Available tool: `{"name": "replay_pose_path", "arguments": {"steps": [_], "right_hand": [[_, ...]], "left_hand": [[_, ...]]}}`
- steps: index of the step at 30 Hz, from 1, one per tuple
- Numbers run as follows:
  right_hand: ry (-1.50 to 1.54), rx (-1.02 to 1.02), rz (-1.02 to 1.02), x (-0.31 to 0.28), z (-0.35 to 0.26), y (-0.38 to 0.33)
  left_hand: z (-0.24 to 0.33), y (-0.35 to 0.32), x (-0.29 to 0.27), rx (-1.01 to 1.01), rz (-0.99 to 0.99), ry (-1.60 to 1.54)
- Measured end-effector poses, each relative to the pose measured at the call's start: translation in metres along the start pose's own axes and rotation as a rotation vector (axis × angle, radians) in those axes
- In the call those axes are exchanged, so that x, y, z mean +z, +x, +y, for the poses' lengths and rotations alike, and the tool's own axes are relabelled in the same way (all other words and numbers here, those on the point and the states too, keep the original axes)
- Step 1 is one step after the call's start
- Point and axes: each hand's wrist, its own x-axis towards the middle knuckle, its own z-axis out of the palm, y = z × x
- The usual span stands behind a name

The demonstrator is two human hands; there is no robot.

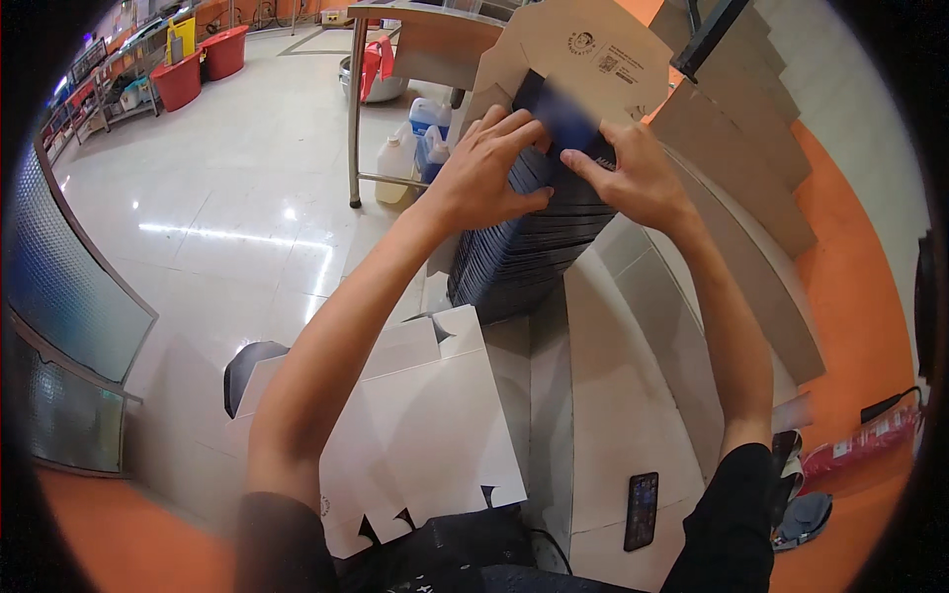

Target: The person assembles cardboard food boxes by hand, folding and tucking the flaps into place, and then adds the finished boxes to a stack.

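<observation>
A tall stack of flat, dark blue folded box blanks [524,252] leans in front of me. My left hand [486,168] lies over its upper left side, fingers spread across the top sheet. My right hand [633,173] presses on the top right, index finger pointing left along the top blank [565,117]. Both hands grip the uppermost blanks. A brown cardboard carton flap [593,49] stands just behind the stack.
White flat box blanks [435,425] lie near my lap. A black phone [642,510] rests on the tiled step. Brown cardboard sheets [751,198] lean at right. Plastic jugs [415,148] stand under a metal table [358,109]; red tubs [198,64] sit far left.
</observation>
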Motion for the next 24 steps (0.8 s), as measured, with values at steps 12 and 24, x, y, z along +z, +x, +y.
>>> {"name": "replay_pose_path", "arguments": {"steps": [12, 24], "right_hand": [[-0.129, 0.050, 0.075, 0.010, -0.005, -0.004], [-0.246, -0.036, 0.008, 0.009, 0.005, -0.001]], "left_hand": [[0.011, -0.008, 0.008, -0.070, 0.046, -0.158], [0.011, -0.008, 0.014, -0.114, 0.083, -0.211]]}}
